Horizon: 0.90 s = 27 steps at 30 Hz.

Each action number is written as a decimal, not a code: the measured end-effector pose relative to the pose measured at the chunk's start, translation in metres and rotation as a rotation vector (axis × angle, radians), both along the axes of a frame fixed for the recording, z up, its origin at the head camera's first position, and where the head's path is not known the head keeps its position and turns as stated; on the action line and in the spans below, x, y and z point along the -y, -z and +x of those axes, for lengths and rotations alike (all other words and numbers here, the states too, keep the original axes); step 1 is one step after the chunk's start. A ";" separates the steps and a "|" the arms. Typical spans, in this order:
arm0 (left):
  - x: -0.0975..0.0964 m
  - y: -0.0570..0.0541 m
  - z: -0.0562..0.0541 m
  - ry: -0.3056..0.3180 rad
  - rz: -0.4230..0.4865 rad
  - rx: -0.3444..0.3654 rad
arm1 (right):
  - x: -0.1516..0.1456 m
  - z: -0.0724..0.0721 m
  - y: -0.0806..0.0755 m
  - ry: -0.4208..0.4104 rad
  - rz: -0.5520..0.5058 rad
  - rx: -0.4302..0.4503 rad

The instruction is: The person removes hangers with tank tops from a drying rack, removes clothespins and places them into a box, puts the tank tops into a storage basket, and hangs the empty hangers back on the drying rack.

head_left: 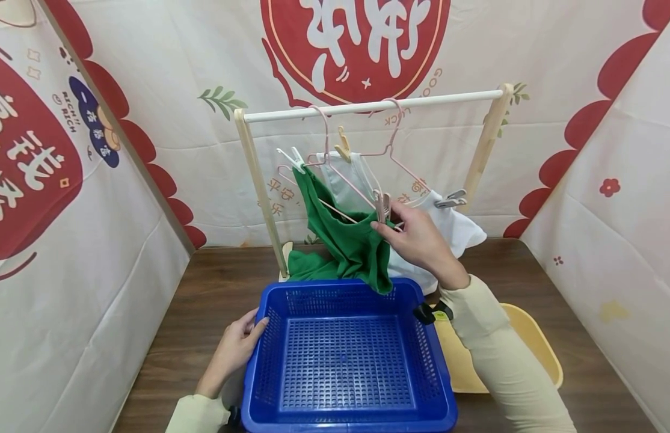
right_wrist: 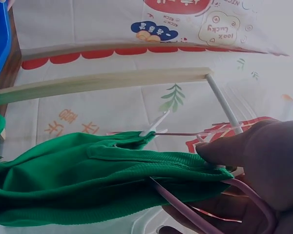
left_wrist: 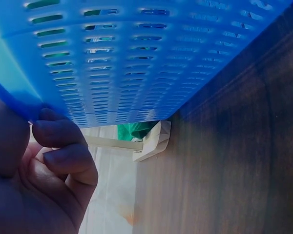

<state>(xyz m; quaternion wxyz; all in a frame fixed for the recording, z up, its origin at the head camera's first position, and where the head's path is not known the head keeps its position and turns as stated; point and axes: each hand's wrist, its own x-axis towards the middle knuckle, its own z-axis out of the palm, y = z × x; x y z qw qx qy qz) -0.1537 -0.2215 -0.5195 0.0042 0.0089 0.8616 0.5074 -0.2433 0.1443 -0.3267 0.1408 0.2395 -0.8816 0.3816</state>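
At left, your left hand [head_left: 239, 344] grips the left rim of the blue basket [head_left: 346, 361], which shows a bare perforated floor and blocks part of the rack's near side. Your green garment [head_left: 346, 240] hangs creased and tilted from a pink hanger [head_left: 326, 135] centrally beyond it, white clip [head_left: 296, 159] at its left corner. Your right hand [head_left: 418, 237] pinches its right corner beside a pink clip [head_left: 382, 207], partly hiding the white garment [head_left: 462, 228] behind. Far right, your forearm overlaps a yellow basin [head_left: 548, 361].
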 end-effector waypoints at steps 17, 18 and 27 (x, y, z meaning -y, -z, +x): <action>-0.001 0.002 0.001 -0.006 -0.021 -0.023 | 0.004 0.006 0.002 0.011 -0.015 -0.052; -0.001 0.002 0.001 -0.006 -0.019 -0.022 | 0.004 0.006 0.002 0.012 -0.016 -0.052; 0.000 0.000 0.002 0.001 -0.008 0.002 | 0.005 0.008 -0.001 0.018 -0.022 -0.040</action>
